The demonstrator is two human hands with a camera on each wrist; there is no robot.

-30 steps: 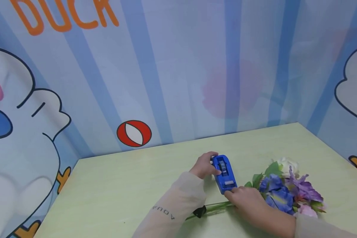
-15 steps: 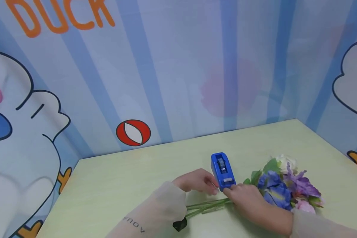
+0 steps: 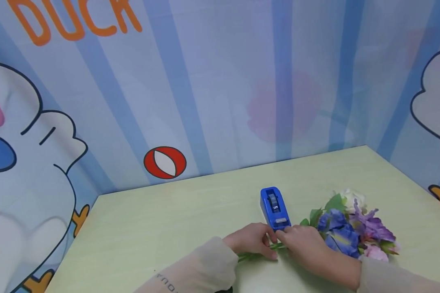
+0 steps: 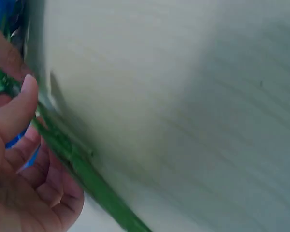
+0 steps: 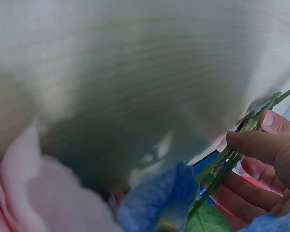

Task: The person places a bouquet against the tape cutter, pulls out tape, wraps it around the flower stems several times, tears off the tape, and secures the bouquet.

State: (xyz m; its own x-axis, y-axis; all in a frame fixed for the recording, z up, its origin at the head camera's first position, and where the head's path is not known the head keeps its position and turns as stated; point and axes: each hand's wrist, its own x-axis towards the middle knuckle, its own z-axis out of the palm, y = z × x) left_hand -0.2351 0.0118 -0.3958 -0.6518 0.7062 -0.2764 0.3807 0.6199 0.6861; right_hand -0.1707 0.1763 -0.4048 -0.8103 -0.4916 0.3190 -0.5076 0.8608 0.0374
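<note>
A bouquet of artificial flowers (image 3: 342,234) in blue, purple, white and pink lies on the table, its green stems (image 4: 96,183) pointing left. My right hand (image 3: 309,248) grips the stems just below the blooms; in the right wrist view its thumb (image 5: 256,145) and fingers close round them. Beside it my left hand (image 3: 253,240) holds the same stems, thumb on one side and curled fingers on the other. Just beyond both hands stands a blue tape dispenser (image 3: 275,208) with a roll of clear tape. Whether tape is on the stems I cannot tell.
The pale wooden table (image 3: 161,228) stretches left and back. A printed fabric backdrop (image 3: 223,101) with blue stripes rises behind it. A black piece (image 3: 225,290) peeks out under the left sleeve at the bottom edge.
My left hand has let go of the tape dispenser, come down towards me and taken hold of the stems beside my right hand. The right hand keeps its grip on the stems.
</note>
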